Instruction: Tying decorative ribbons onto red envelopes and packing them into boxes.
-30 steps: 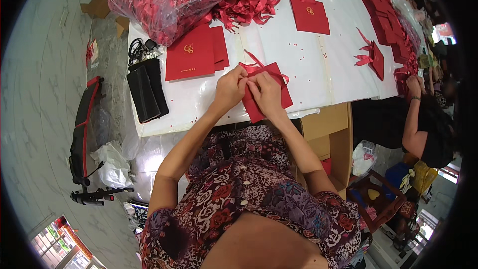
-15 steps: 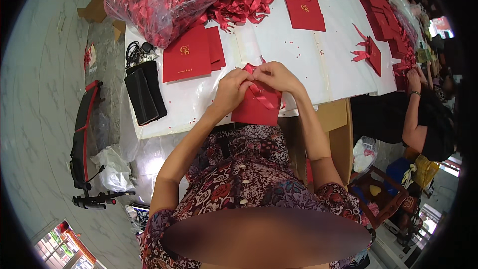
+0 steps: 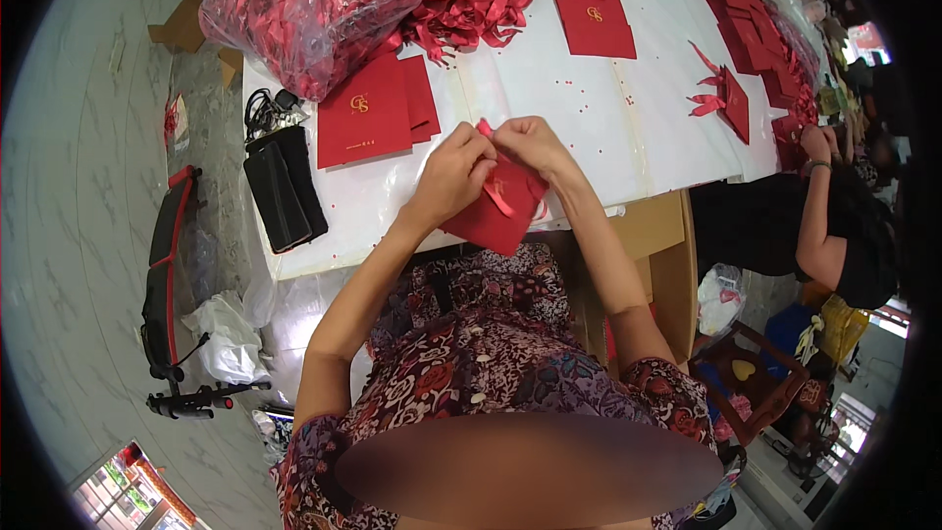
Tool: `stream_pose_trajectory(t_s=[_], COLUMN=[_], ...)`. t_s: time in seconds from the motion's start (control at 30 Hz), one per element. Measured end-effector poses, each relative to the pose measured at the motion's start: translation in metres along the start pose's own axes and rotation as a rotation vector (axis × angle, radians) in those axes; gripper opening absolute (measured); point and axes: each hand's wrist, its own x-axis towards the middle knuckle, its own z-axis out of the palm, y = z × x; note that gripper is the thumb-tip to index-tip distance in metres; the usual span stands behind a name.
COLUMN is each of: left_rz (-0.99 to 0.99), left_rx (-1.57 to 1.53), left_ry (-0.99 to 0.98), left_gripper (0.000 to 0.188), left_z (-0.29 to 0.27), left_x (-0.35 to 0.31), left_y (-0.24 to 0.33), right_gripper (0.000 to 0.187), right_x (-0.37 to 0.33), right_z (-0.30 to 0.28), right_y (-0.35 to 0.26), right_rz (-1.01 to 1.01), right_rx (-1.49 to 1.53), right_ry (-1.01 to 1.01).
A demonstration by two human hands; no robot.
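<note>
At the table's near edge a small red paper gift bag [image 3: 502,219] lies tilted, one corner toward me. Its red ribbon [image 3: 498,198] trails across the front. My left hand [image 3: 452,173] is closed at the bag's upper left, fingers pinching the ribbon. Opposite it, my right hand [image 3: 533,146] pinches ribbon at the top edge, thumb and forefinger pressed together. A bit of ribbon pokes up between the two hands; my fingers hide where it passes through the bag. To the left, a larger flat red bag [image 3: 364,118] overlaps another red bag [image 3: 420,96].
A clear plastic sack of red ribbons [image 3: 309,15] and a loose ribbon heap [image 3: 471,0] fill the far left. A black pouch [image 3: 280,186] lies at the left edge. Finished-looking bags [image 3: 595,25] stand farther off. A co-worker's hand [image 3: 815,143] works at the right among stacked red bags [image 3: 751,29].
The bag between my hands has turned, its lower edge now slanting to a corner. Both hands remain pinched at its top, the right slightly lower and to the left.
</note>
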Motion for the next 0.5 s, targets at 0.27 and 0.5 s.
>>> stream_pose_trajectory(t_s=[0.27, 0.5], left_rz=[-0.173, -0.254], left_rx=[-0.003, 0.150], left_ry=[0.038, 0.130], left_gripper=[0.017, 0.021], left_z=[0.013, 0.014], left_x=[-0.007, 0.019], left_y=[-0.008, -0.017], right_gripper=[0.025, 0.032], right_x=[0.010, -0.016], right_z=[-0.016, -0.033], right_y=[0.005, -0.006], right_rz=[-0.220, -0.263], right_rx=[-0.145, -0.639], right_ry=[0.215, 0.497])
